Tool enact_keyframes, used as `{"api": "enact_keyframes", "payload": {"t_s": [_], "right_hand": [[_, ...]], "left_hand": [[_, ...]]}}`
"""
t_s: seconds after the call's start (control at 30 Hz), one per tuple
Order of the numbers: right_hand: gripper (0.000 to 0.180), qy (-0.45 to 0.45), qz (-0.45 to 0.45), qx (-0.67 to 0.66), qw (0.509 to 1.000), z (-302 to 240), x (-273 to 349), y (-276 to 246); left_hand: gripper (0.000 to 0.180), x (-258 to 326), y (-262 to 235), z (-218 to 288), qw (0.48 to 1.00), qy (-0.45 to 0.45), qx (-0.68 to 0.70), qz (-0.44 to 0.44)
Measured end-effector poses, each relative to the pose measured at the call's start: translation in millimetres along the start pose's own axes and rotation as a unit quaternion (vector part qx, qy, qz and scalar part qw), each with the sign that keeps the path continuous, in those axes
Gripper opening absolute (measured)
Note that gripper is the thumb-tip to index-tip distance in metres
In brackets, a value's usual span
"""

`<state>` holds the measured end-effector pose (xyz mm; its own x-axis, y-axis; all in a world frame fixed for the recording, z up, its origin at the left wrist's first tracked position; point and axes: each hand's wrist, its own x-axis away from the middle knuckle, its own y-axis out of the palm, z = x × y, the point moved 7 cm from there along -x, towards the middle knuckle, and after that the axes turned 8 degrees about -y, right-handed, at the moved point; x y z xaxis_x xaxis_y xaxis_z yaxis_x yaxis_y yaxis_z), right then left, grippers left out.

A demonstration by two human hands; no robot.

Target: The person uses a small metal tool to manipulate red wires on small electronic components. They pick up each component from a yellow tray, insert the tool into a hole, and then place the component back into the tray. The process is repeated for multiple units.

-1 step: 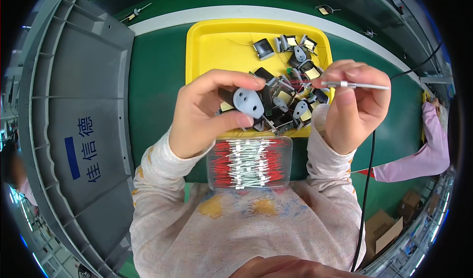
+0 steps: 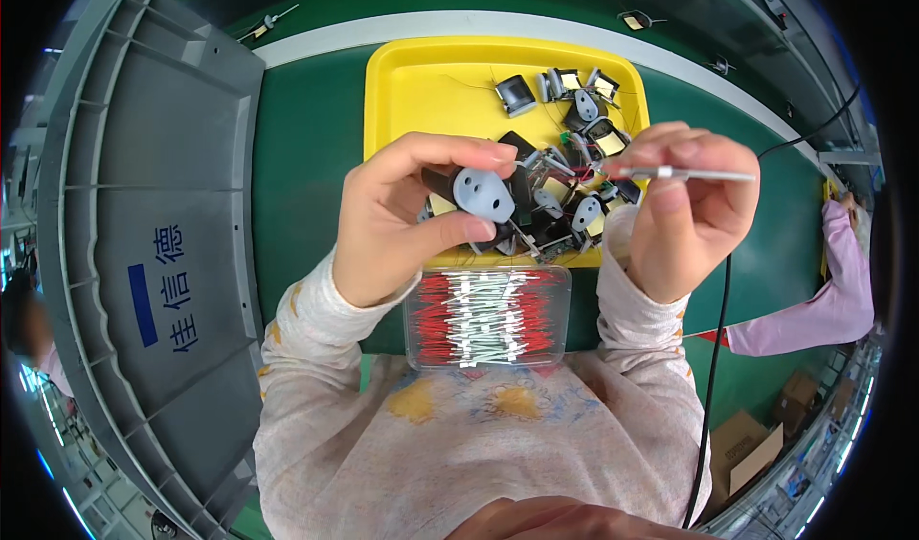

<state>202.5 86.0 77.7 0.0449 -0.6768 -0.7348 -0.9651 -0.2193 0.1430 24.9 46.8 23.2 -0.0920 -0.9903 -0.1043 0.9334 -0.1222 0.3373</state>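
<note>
Head view: your left hand [image 2: 397, 219] is pinching one grey two-holed part [image 2: 481, 193]; your right hand [image 2: 691, 205] is gripping one thin wire [image 2: 694, 172] above one yellow tray [image 2: 421, 90].

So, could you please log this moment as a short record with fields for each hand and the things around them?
left hand: grips a small black part with a grey two-hole end cap
right hand: pinches a thin grey wire with a white sleeve, held level
yellow tray: on the green table, holds a pile of similar small parts
clear box: red-and-white wires, near the body
far right: another person's pink sleeve
</note>
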Motion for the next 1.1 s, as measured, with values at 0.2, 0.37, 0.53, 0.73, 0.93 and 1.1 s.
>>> {"api": "enact_keyframes", "payload": {"t_s": [0.2,0.37,0.53,0.73,0.93,1.1], "right_hand": [[0.024,-0.091,-0.095,-0.009,0.991,-12.7,8.4,24.2],[0.026,-0.117,-0.189,0.099,0.970,-25.6,7.9,35.9],[0.031,-0.120,-0.233,0.122,0.957,-29.4,7.9,41.9],[0.035,-0.118,-0.235,0.129,0.956,-30.6,11.0,39.5],[0.036,-0.121,-0.252,0.128,0.952,-31.3,9.8,39.8],[0.037,-0.140,-0.225,0.116,0.957,-33.2,10.4,38.3]], "left_hand": [[0.046,8.8,-4.1,9.8,0.992,0.088,-0.081,0.052],[0.046,9.4,-2.2,15.5,0.986,0.124,-0.104,0.038],[0.047,11.4,-2.1,16.3,0.984,0.133,-0.113,0.039],[0.046,12.4,-3.2,19.3,0.975,0.158,-0.147,0.052],[0.044,13.6,-3.6,21.2,0.962,0.193,-0.180,0.068],[0.040,14.5,-3.6,23.0,0.948,0.221,-0.219,0.068]]}}
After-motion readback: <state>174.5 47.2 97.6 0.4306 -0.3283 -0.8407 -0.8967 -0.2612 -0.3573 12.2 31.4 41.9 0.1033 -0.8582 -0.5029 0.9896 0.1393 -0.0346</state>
